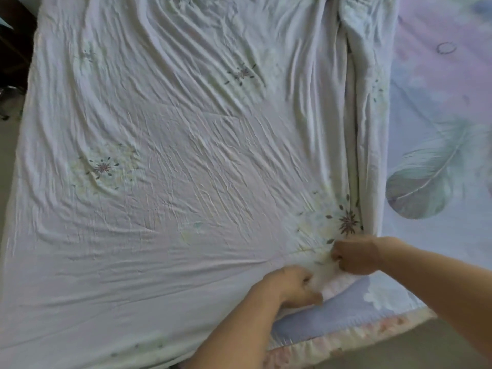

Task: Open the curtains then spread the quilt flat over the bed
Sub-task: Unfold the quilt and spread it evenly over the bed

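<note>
2 bare hands on 1 job, judging by the fistfuls of cloth. Starting far left: a strip of dark wooden furniture beside the bed, with pale floor below it. Next, spread over most of the mattress, the wrinkled white quilt with sparse dark dandelion prints, already reaching the left side and draped over the near edge, yet creased in long diagonal lines running toward the lower right, probably from the pull there. Further right, near the bottom, the left hand, fingers curled tight round a bunch of the quilt's near hem. Just beside it and a touch higher, the right hand, likewise clenched on the same bunch. Held close together, presumably to gather the corner before drawing it rightward. Above the right hand, a long lengthwise fold of quilt doubled back on itself, hence short of full width. Beyond that, uncovered, the lavender-blue bed sheet with a grey-green feather print, and along the bed's near edge a frilled pink-flowered valance. No curtains anywhere in view, so impossible to tell their state. Likely step in hand: tugging the folded right portion out across the bare sheet, with the smoothing of creases left to do.
</note>
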### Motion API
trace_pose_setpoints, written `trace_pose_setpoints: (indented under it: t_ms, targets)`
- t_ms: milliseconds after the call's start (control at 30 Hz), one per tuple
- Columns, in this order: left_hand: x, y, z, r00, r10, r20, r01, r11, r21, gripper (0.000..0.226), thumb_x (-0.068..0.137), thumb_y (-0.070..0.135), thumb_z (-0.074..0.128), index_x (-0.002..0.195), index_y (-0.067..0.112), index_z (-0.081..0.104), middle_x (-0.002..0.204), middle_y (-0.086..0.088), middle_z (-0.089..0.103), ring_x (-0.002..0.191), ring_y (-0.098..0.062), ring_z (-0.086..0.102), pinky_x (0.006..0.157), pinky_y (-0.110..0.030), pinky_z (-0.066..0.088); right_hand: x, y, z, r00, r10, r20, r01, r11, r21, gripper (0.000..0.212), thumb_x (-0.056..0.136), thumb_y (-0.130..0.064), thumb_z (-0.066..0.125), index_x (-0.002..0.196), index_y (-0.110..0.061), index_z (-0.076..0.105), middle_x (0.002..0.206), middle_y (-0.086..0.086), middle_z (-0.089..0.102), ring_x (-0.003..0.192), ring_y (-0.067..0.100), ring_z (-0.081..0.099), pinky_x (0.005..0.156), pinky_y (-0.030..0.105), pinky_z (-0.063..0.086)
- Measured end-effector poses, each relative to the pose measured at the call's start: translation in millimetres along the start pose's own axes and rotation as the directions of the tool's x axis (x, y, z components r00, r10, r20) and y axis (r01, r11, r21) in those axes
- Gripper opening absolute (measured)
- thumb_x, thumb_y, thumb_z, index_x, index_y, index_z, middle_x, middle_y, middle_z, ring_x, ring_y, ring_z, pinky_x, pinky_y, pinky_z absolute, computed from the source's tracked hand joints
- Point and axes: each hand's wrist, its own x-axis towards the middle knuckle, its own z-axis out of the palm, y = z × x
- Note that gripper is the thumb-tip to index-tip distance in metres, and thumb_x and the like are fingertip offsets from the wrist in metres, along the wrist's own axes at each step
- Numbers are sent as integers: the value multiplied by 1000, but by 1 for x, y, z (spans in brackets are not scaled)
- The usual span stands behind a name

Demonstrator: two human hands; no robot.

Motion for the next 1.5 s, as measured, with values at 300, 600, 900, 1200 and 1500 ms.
trace_pose_setpoints:
  t_ms: [300,600,900,1200,1500]
  targets:
    - [29,14,4,917,84,-391,-148,979,-137,40,92,23,51,131,32,53,120,4,52,108,-17,56,94,-29,45,-30,21,32,929,-163,-332,149,987,-65,39,82,-38,45,120,-35,55,111,-10,58,112,15,50,94,32,30]
    - [72,84,-17,875,115,-470,-224,957,-183,43,98,18,42,139,28,45,137,1,48,125,-20,48,107,-39,39,-47,74,25,766,-60,-641,-14,994,-109,43,82,-18,46,123,-29,54,121,-12,53,125,16,40,116,41,8]
    - [118,148,-57,806,33,-590,-220,943,-248,43,96,28,44,138,16,49,135,-6,48,119,-24,53,104,-40,42,-46,132,-6,720,171,-673,56,952,302,47,81,-4,43,114,-33,61,112,-12,59,108,15,52,83,26,36]
    - [165,182,-97,837,-73,-543,-206,876,-435,36,94,46,47,68,23,55,72,4,56,77,-19,56,63,-30,41,5,185,-77,667,587,-459,125,519,846,29,95,-19,41,122,-10,48,112,10,58,94,32,63,84,42,50]
    - [176,210,-85,931,54,-360,-171,938,-301,50,86,11,51,134,18,44,123,-8,62,112,-27,59,92,-33,48,31,214,-106,771,512,-379,-148,722,676,22,85,-29,52,95,-13,41,83,3,50,78,29,54,68,35,41]
